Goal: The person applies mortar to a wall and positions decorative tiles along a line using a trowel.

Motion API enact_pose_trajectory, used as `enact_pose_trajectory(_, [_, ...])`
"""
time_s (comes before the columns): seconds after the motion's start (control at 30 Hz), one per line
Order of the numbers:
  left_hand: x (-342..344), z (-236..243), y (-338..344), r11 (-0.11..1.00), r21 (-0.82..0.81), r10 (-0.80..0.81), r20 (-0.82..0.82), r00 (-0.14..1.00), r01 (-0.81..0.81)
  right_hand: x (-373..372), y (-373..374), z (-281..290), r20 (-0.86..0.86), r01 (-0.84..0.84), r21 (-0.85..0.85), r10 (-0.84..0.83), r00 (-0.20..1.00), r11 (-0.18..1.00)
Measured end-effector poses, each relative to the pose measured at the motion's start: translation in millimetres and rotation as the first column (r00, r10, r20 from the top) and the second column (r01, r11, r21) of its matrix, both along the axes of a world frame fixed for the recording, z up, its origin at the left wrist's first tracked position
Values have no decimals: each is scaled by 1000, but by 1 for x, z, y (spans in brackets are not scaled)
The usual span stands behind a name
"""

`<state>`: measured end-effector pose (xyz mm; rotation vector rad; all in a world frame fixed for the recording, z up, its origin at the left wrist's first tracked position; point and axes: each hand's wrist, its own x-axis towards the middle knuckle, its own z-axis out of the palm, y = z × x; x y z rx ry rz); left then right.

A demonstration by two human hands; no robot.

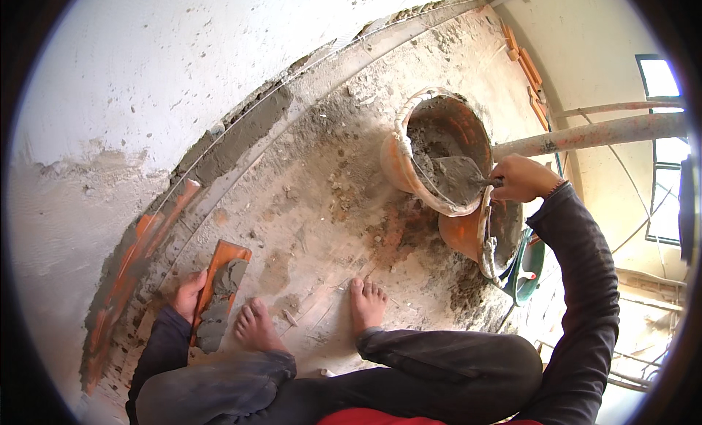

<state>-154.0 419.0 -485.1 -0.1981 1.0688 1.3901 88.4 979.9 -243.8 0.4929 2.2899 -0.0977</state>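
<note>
My left hand (189, 295) is closed on the outer edge of a narrow reddish-orange tile (235, 252), low beside my left foot. Thick grey mortar (213, 325) lies in lumps along the tile's upper face. On the right, my right hand (523, 178) grips the handle of a trowel (461, 176). Its blade is coated in wet mortar and sits at the mouth of an orange bucket (393, 164). More mortar is inside that bucket, which leans over a second orange bucket (461, 233).
Reddish tiles (157, 231) line the foot of the white wall (131, 74), with a mortar strip (241, 136) and a taut string beyond them. A green bucket (537, 268) stands right of the orange ones. A thick pole (607, 135) crosses behind my right hand. More tiles (528, 68) lie farther off.
</note>
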Motion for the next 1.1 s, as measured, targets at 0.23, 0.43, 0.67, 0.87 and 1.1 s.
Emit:
enact_pose_trajectory(0.23, [3, -28, 2, 999, -20, -25, 65, 998, 26, 48, -23, 0, -101, 640, -307, -693, 714, 704])
enact_pose_trajectory(0.43, [5, -53, -25, 996, -66, -37, 241, 970, 55, 53, -101, 3, -185, 594, -746, -950, 249, 301])
enact_pose_trajectory(0.67, [6, -37, -52, 1000, -2, -30, 179, 983, 31, -36, -230, -71, 382, 134, -921, -914, 134, -365])
enact_pose_trajectory(0.87, [13, 11, -94, 999, -52, 19, 160, 987, -10, -88, -332, -153, 611, -240, -790, -760, -224, -564])
enact_pose_trajectory(1.1, [27, 33, -166, 959, -282, 57, 76, 995, -33, -178, -396, -186, 338, -203, -934, -537, -773, -296])
